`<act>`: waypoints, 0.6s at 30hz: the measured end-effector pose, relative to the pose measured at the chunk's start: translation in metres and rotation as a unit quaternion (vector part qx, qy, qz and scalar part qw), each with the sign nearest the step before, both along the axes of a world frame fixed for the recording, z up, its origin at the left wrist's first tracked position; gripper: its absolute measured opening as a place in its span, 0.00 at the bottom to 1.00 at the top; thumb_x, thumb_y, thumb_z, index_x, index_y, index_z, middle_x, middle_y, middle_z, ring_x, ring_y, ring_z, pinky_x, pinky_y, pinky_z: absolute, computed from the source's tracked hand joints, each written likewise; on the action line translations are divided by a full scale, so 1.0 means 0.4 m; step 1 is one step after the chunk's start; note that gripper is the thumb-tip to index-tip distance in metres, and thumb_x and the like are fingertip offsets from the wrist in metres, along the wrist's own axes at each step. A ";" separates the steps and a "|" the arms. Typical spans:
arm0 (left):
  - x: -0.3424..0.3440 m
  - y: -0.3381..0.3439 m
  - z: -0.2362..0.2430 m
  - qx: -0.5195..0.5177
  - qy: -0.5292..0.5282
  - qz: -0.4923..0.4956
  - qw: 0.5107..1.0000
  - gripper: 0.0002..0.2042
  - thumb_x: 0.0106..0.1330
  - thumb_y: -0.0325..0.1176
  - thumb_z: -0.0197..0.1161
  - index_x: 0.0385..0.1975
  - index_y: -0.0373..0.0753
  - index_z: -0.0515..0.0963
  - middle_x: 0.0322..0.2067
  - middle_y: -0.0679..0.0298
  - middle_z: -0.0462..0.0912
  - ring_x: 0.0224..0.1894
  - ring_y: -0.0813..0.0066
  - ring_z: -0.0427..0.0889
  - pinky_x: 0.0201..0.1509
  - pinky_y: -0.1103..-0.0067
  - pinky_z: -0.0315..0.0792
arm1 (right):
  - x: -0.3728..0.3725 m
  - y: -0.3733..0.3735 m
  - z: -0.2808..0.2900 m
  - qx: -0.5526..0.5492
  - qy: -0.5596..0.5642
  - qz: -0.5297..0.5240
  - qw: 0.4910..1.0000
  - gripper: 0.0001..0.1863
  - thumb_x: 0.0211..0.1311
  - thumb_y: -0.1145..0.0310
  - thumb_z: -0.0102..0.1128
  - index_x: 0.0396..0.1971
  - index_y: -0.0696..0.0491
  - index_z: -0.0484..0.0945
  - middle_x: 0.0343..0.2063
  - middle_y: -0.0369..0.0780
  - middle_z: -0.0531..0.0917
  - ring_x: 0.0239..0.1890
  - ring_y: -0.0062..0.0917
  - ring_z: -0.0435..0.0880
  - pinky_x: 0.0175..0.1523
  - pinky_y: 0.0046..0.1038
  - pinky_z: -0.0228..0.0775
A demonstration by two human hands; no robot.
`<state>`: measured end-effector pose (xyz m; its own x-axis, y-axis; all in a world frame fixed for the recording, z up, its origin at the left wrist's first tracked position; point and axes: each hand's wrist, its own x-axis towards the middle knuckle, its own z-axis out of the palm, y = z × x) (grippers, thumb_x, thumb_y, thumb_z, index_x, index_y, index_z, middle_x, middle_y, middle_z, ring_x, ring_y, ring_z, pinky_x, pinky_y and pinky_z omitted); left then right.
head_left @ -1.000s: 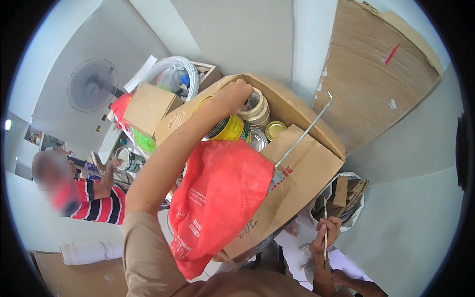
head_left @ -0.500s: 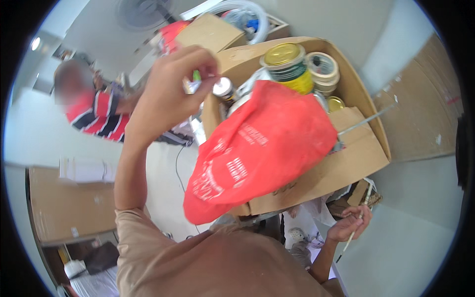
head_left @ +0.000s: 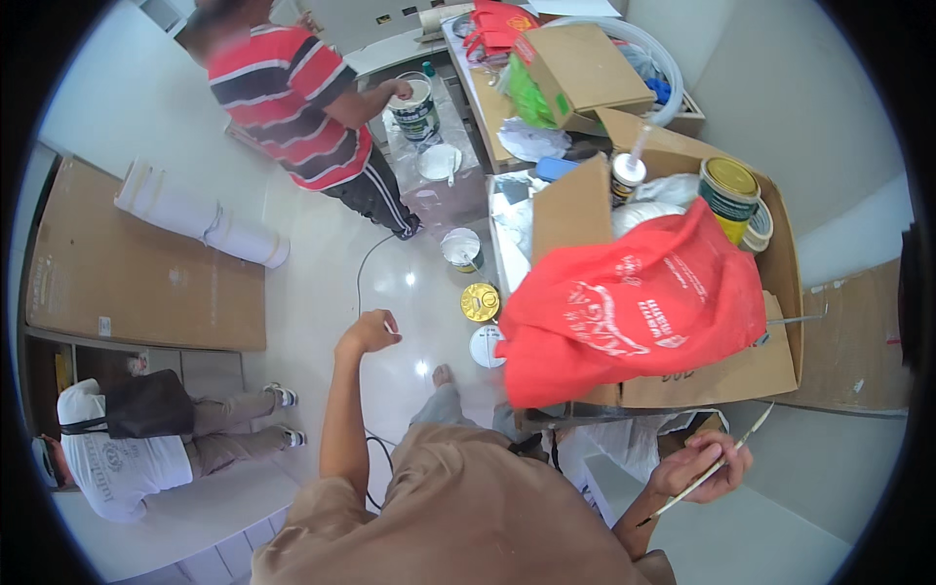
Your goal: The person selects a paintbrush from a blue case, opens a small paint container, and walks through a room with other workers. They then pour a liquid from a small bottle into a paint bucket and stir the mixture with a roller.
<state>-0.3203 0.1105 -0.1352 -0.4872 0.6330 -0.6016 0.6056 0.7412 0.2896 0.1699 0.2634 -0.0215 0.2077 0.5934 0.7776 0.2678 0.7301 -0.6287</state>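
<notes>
My left hand [head_left: 370, 330] hangs over the floor left of the box, fingers loosely curled and apart, holding nothing. My right hand [head_left: 700, 468] is closed on a thin paintbrush [head_left: 679, 497], below the large cardboard box [head_left: 793, 346]. A red cloth bag [head_left: 595, 302] lies across that box, which also holds a green-yellow can with gold lid [head_left: 731, 180], white tape rolls [head_left: 760, 230] and a tube [head_left: 626, 180]. Left of it stand an open white paint can [head_left: 462, 255], a gold-lidded can [head_left: 480, 302] and a white lid [head_left: 487, 347].
A co-worker in stripes [head_left: 278, 97] grips a paint bucket [head_left: 415, 122] at the back. Another person [head_left: 127, 448] is by the left shelving. A large carton [head_left: 107, 273] and white roll [head_left: 195, 210] line that side. A cable [head_left: 361, 278] crosses the floor.
My left hand has withdrawn from inside the box down over the floor. The view has swung left, showing more floor and a second person. The brush stays in my right hand.
</notes>
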 end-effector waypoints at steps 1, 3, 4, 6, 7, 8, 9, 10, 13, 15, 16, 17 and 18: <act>-0.008 -0.024 -0.006 0.029 -0.020 0.017 0.999 0.10 0.57 0.32 0.69 0.36 0.35 0.83 0.33 0.48 0.87 0.40 0.52 0.87 0.48 0.65 0.79 | -0.033 -0.021 0.017 0.013 -0.002 0.001 1.000 0.11 0.69 0.79 0.52 0.50 0.58 0.69 0.40 0.46 0.66 0.23 0.26 0.71 0.26 0.26 0.66; -0.034 -0.046 -0.012 0.106 -0.053 0.057 0.991 0.11 0.56 0.32 0.69 0.36 0.34 0.83 0.33 0.47 0.87 0.40 0.50 0.87 0.47 0.64 0.79 | -0.103 -0.056 0.038 0.047 -0.005 0.025 0.999 0.10 0.69 0.79 0.52 0.48 0.57 0.69 0.39 0.45 0.66 0.22 0.26 0.71 0.25 0.26 0.66; -0.054 -0.046 -0.013 0.119 -0.033 0.035 0.992 0.10 0.56 0.32 0.69 0.35 0.33 0.82 0.33 0.47 0.87 0.40 0.50 0.87 0.46 0.64 0.79 | -0.135 -0.080 0.051 0.063 -0.009 0.044 0.997 0.09 0.68 0.79 0.52 0.47 0.56 0.69 0.39 0.45 0.65 0.22 0.26 0.71 0.25 0.26 0.66; -0.091 -0.041 -0.014 0.136 0.003 -0.007 0.991 0.10 0.57 0.30 0.68 0.34 0.31 0.81 0.33 0.45 0.86 0.39 0.49 0.86 0.45 0.64 0.79 | -0.202 -0.146 0.059 0.079 -0.015 0.072 0.994 0.09 0.67 0.79 0.53 0.45 0.56 0.69 0.39 0.44 0.65 0.21 0.26 0.72 0.25 0.27 0.66; -0.102 -0.038 -0.014 0.168 -0.010 -0.027 0.985 0.09 0.57 0.30 0.68 0.33 0.31 0.80 0.33 0.45 0.86 0.39 0.48 0.86 0.44 0.64 0.79 | -0.239 -0.184 0.058 0.082 -0.018 0.084 0.993 0.09 0.66 0.80 0.53 0.44 0.56 0.70 0.39 0.44 0.66 0.20 0.26 0.72 0.25 0.27 0.66; -0.111 -0.024 -0.010 0.193 -0.021 -0.036 0.980 0.08 0.58 0.29 0.67 0.32 0.30 0.80 0.33 0.44 0.85 0.38 0.48 0.86 0.44 0.64 0.79 | -0.281 -0.219 0.055 0.088 -0.021 0.100 0.991 0.09 0.65 0.80 0.54 0.43 0.56 0.70 0.38 0.44 0.66 0.20 0.27 0.73 0.24 0.27 0.66; -0.116 -0.014 -0.001 0.209 -0.029 -0.043 0.977 0.08 0.58 0.29 0.66 0.31 0.30 0.79 0.33 0.44 0.85 0.38 0.47 0.86 0.44 0.64 0.79 | -0.332 -0.266 0.048 0.054 0.014 0.102 0.993 0.10 0.61 0.81 0.56 0.41 0.54 0.71 0.36 0.43 0.67 0.22 0.27 0.75 0.26 0.28 0.68; -0.115 -0.012 0.015 0.247 -0.051 -0.058 0.966 0.07 0.60 0.29 0.66 0.31 0.30 0.80 0.32 0.46 0.85 0.37 0.50 0.86 0.43 0.65 0.79 | -0.379 -0.306 0.046 0.027 -0.023 0.096 0.995 0.10 0.60 0.81 0.57 0.41 0.55 0.72 0.36 0.43 0.68 0.23 0.28 0.76 0.27 0.28 0.69; -0.101 -0.009 0.097 0.325 -0.124 -0.117 0.930 0.07 0.63 0.30 0.66 0.36 0.32 0.82 0.32 0.52 0.86 0.35 0.58 0.87 0.42 0.68 0.79 | -0.508 -0.393 0.049 -0.029 -0.126 0.114 0.985 0.10 0.59 0.81 0.58 0.41 0.56 0.75 0.35 0.44 0.72 0.26 0.28 0.78 0.30 0.28 0.72; -0.080 -0.031 0.161 0.333 -0.225 -0.166 0.901 0.10 0.67 0.30 0.65 0.43 0.33 0.83 0.34 0.52 0.87 0.37 0.62 0.86 0.43 0.68 0.79 | -0.579 -0.426 0.051 -0.044 -0.226 0.139 0.963 0.10 0.59 0.81 0.59 0.42 0.57 0.78 0.35 0.45 0.75 0.28 0.28 0.79 0.33 0.27 0.74; -0.072 -0.050 0.192 0.318 -0.295 -0.184 0.882 0.11 0.69 0.31 0.64 0.47 0.35 0.84 0.36 0.52 0.87 0.39 0.64 0.86 0.45 0.69 0.79 | -0.613 -0.446 0.048 -0.073 -0.222 0.167 0.958 0.10 0.60 0.81 0.59 0.42 0.58 0.78 0.37 0.46 0.77 0.29 0.28 0.80 0.34 0.27 0.75; -0.065 -0.074 0.219 0.311 -0.334 -0.204 0.866 0.13 0.70 0.32 0.63 0.50 0.34 0.83 0.39 0.53 0.87 0.41 0.65 0.86 0.47 0.70 0.78 | -0.648 -0.464 0.042 -0.102 -0.216 0.197 0.951 0.10 0.60 0.80 0.60 0.42 0.58 0.79 0.38 0.46 0.78 0.30 0.29 0.81 0.35 0.27 0.75; -0.061 -0.102 0.243 0.307 -0.376 -0.220 0.846 0.14 0.72 0.33 0.63 0.52 0.33 0.82 0.42 0.54 0.87 0.43 0.66 0.86 0.49 0.71 0.78 | -0.680 -0.479 0.035 -0.136 -0.205 0.232 0.941 0.10 0.60 0.80 0.60 0.42 0.59 0.79 0.40 0.47 0.80 0.31 0.29 0.82 0.35 0.27 0.76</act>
